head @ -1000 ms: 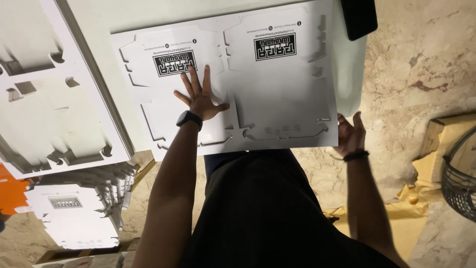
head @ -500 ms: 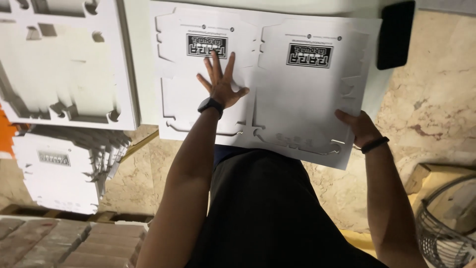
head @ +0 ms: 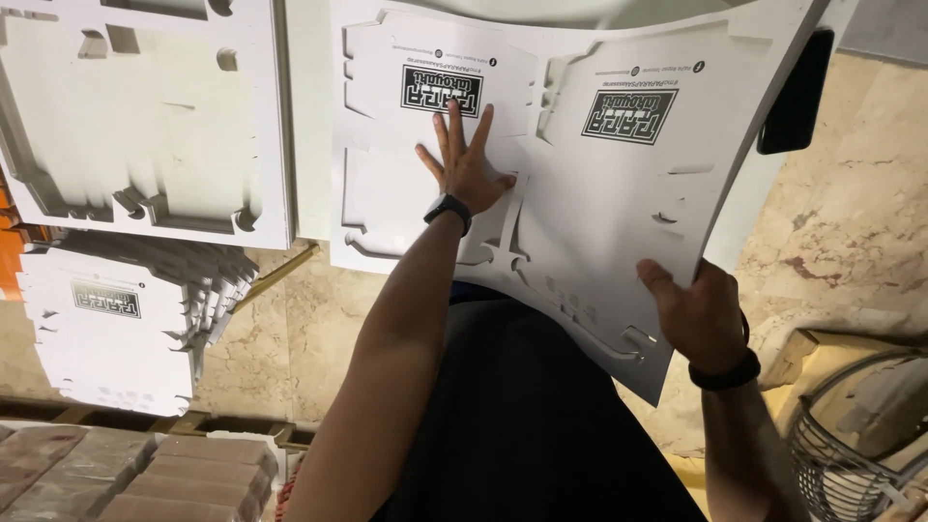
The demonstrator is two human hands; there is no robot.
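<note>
Left hand [head: 467, 172] flat on sheet [head: 599, 222]; right hand [head: 698, 314] gripping

— Site type? 
— Packaging workshop. Evidence: die-cut white card sheets [head: 580, 193] on a table [head: 307, 116], a stack of punched box blanks [head: 116, 329] on the marble floor [head: 851, 242], wrapped bundles [head: 145, 478] alongside.

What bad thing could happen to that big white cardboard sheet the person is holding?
The right hand lifts one corner of the cardboard sheet while the left hand presses it flat, so the sheet bows and might crease. Its pre-cut box shapes could tear loose along the cuts. The raised edge sits close to a black object, which might get knocked.
</note>
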